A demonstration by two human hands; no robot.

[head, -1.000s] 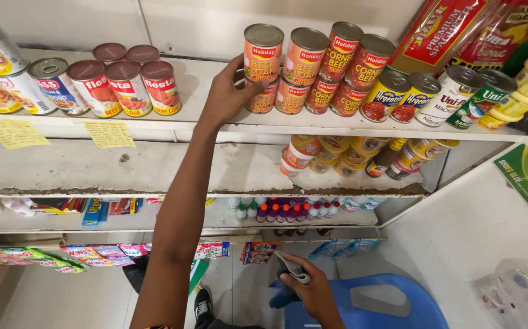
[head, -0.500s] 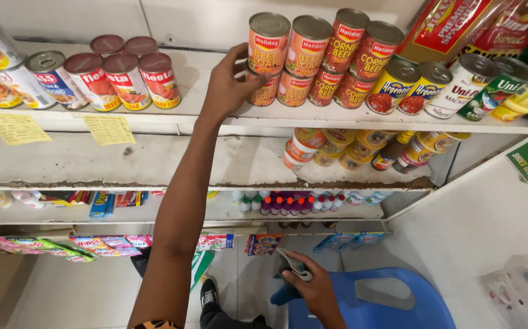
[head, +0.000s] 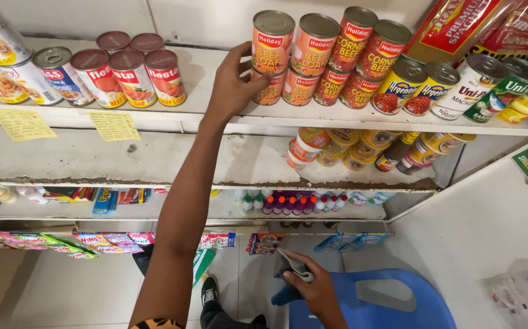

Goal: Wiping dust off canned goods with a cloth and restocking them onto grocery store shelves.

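My left hand (head: 234,84) reaches up to the top white shelf (head: 203,73) and rests its fingers against the leftmost stack of two orange-red cans (head: 272,53), thumb on the lower can, without a full grip. More red cans (head: 349,58) are stacked to the right of it. Down low, my right hand (head: 312,286) is closed on a small dark wallet-like thing (head: 294,266) above a blue plastic chair (head: 386,301).
Red-topped cans (head: 127,72) stand at the left of the top shelf, with two yellow paper tags (head: 114,125) below them. Yellow-labelled cans (head: 361,146) sit on the second shelf, small bottles (head: 288,202) on the third, hanging sachets (head: 93,240) beneath. A white wall (head: 483,231) is at right.
The view has shifted slightly and my left hand has slid a little lower on the can stack. The right hand stays by the chair with the dark thing.
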